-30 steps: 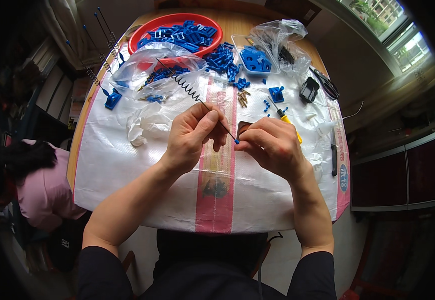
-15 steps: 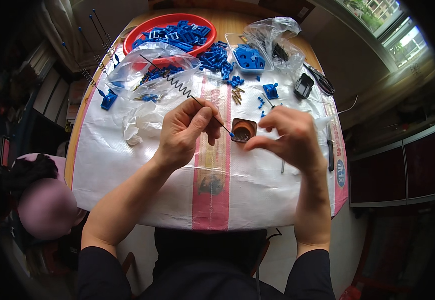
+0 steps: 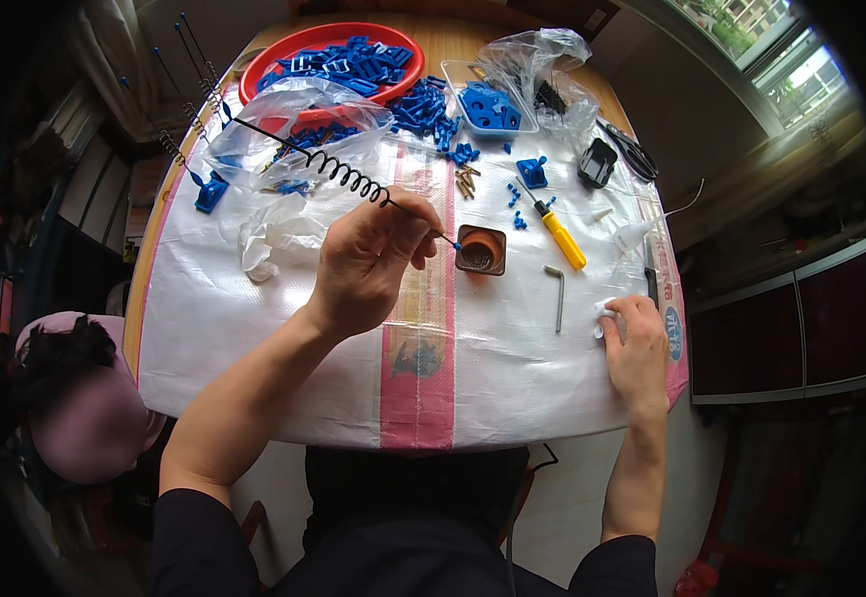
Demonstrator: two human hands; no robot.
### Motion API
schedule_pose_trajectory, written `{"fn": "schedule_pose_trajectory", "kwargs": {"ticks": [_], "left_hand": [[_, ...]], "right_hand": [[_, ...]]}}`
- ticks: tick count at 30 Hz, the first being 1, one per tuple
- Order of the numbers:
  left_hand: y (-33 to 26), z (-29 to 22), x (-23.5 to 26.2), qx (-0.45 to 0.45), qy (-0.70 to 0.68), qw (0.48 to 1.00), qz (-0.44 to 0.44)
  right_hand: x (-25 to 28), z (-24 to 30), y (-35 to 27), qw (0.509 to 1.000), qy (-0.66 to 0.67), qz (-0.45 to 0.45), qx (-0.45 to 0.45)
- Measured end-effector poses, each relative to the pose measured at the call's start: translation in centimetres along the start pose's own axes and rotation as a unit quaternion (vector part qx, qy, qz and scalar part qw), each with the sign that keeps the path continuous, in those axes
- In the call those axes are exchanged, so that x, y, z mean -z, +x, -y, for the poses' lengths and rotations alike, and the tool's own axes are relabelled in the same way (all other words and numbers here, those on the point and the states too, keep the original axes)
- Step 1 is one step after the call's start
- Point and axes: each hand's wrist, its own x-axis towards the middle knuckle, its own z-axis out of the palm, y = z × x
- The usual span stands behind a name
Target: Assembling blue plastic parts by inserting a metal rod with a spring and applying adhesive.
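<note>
My left hand [image 3: 368,264] pinches a thin black rod with a coiled spring section [image 3: 348,178]. Its long straight end slants up and away to the left. The short end points right, and its small blue tip [image 3: 458,246] sits at the left edge of a small square brown container [image 3: 494,267]. At the table's right side, my right hand [image 3: 637,343] has thumb and fingers closed on a small crumpled white tissue [image 3: 601,320], partly hidden by the fingers. An L-shaped hex key [image 3: 559,303] and a yellow-handled screwdriver [image 3: 562,242] lie between the hands.
A red basin [image 3: 415,75] of blue plastic parts stands at the back, beside a clear tub [image 3: 528,124] and plastic bags [image 3: 304,109]. Crumpled paper [image 3: 274,239] lies left. Scissors [image 3: 632,154], a black case [image 3: 597,164], a white nozzle bottle [image 3: 632,236] and a knife [image 3: 651,284] line the right.
My right hand has moved down and right, away from the rod's tip, onto the white tissue, uncovering the screwdriver and hex key. My left hand stays near the container; the rod's far end has swung left.
</note>
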Motion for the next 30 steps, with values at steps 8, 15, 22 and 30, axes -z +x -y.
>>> {"fn": "schedule_pose_trajectory", "kwargs": {"ticks": [8, 15, 22, 30], "left_hand": [[0.0, -0.2, -0.2, -0.070, 0.090, 0.993, 0.014], [-0.1, -0.5, 0.0, -0.093, 0.131, 0.986, 0.047], [-0.2, -0.9, -0.3, -0.106, 0.145, 0.982, 0.052], [-0.3, -0.6, -0.1, -0.102, 0.148, 0.983, 0.043]], "right_hand": [[1.1, 5.8, 1.2, 0.963, 0.202, -0.145, 0.106], [0.2, 11.8, 3.6, 0.911, 0.270, -0.158, 0.270], [-0.7, 13.2, 4.7, 0.902, 0.280, -0.174, 0.278], [-0.4, 12.7, 3.9, 0.898, 0.297, -0.215, 0.243]]}}
